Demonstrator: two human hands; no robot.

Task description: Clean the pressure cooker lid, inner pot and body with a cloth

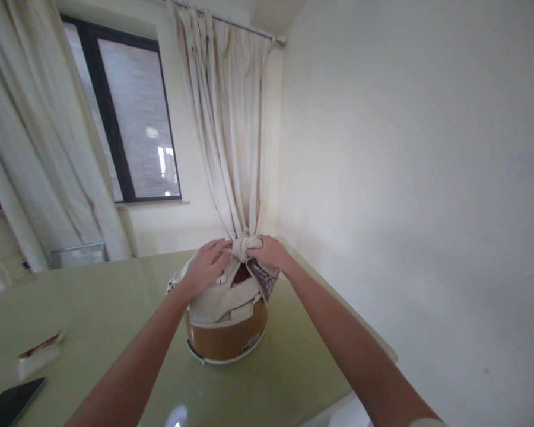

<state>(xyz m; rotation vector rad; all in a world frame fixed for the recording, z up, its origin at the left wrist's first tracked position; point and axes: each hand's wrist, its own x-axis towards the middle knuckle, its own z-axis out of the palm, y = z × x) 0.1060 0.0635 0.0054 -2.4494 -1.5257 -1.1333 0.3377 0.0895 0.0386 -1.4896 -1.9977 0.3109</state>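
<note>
In front of me on the table stands a round brown drum-shaped container with a pale rim at its base. Cream cloth covers its top and is tied in a thick knot. My left hand is closed on the cloth at the knot's left side, fingers curled over it. On the right, my right hand grips the knot's other end. Below it hangs a dark patterned cloth flap. A dark red patch shows in a gap under the knot. Both palms are hidden.
The glossy green table meets a white wall on the right. A phone-like dark slab and a small pale packet lie at left. A gathered curtain hangs behind the knot; whether they join, I cannot tell. A window is behind.
</note>
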